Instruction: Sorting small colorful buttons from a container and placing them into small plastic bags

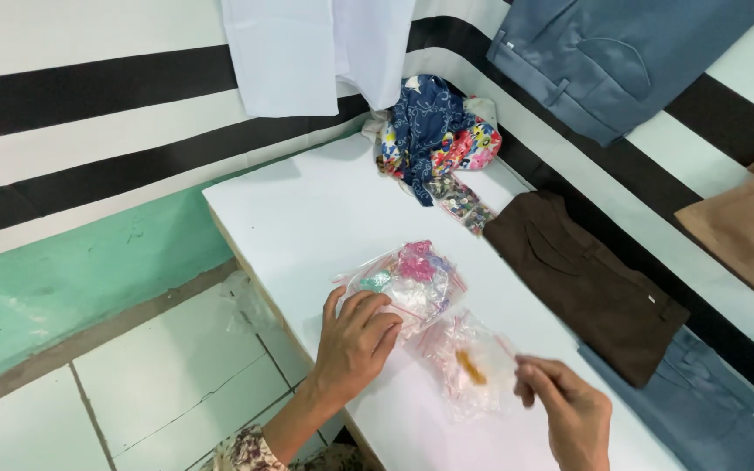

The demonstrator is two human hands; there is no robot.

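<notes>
Just below the middle of the frame lie two small clear plastic zip bags: the upper one (412,277) holds a jumble of pink, teal and pale small pieces, and the lower one (473,366), toward the bottom centre, shows a single orange-yellow bit inside. Both rest on the white tabletop (325,209), overlapping or at least touching at their near corners. The left hand (355,344) lies with curled fingers on the lower left edge of the upper bag, pressing or steadying it rather than lifting it. The right hand (569,410), at the lower right, has thumb and fingertips drawn together just at the right edge of the lower bag; whether it pinches the plastic or something tiny cannot be told, as it is blurred. The work in hand looks like sorting or picking small pieces from these bags; a next move would call for a fine pinch at a bag's sealed mouth while the other hand holds it flat. Farther up the table sits a bundle of flowered blue and pink cloth (436,139). To the right hang dark brown trousers (582,283), with blue-grey trousers (613,61) at the upper right and a white garment (307,52) at the top.
</notes>
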